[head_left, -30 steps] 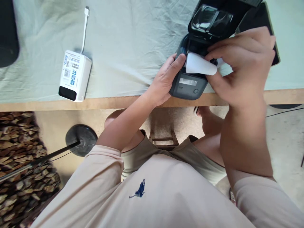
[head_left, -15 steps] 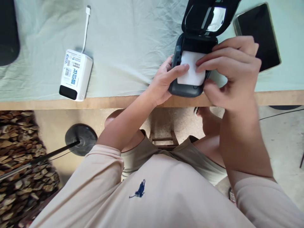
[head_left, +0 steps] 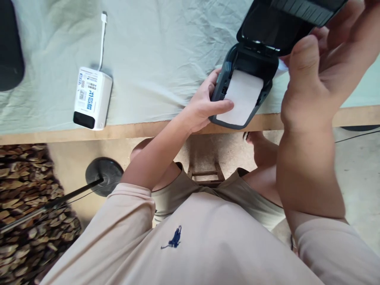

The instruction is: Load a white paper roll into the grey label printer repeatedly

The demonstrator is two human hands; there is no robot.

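My left hand grips a dark portable printer from its left side, just above the table's front edge. Its thumb lies on the white paper that sits in the printer's open bay. The black printer lid is swung up at the far end, its window facing me. My right hand is at the lid's right edge, fingers curled against it and partly hidden, thumb nearer to me. A bit of white paper shows between the printer and my right hand.
On the pale green cloth at left stands a white power bank with a short white cable. A black object lies at the far left. The wooden table edge runs across, above a round black stand base.
My right hand has left the paper and moved up and right to the lid. The printer has tilted, and its lid has shifted right. The dark tablet-like object at right is now out of sight.
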